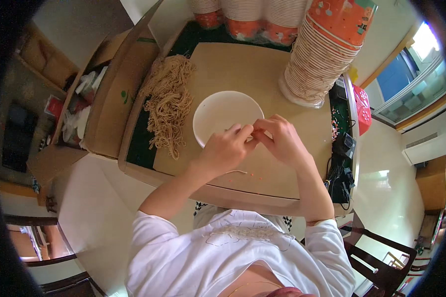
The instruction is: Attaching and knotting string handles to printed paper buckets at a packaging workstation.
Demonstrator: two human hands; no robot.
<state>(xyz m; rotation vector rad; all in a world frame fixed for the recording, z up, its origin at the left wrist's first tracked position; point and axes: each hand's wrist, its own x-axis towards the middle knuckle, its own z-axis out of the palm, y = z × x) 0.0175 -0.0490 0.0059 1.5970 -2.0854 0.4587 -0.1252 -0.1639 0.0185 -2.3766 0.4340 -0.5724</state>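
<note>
A white round bowl-like tub (223, 110) stands with its open mouth up on a tan board. At its near right rim, the fingertips of my left hand (229, 149) and my right hand (281, 140) meet in a pinch. My fingers are closed, and they hide whatever is between them and part of the rim. A pale length of cord (239, 172) pokes out below my left hand; its other end is out of sight. Left of the tub lies a tangled heap of beige cords (169, 101).
A tall leaning stack of orange-printed tubs (327, 49) rises at the right, with more stacks (243, 20) behind. Black cables and adapters (343, 153) crowd the right edge. An open cardboard box (111, 94) stands left of the table. Small orange bits dot the board (277, 185); a dark chair (381, 257) is behind right.
</note>
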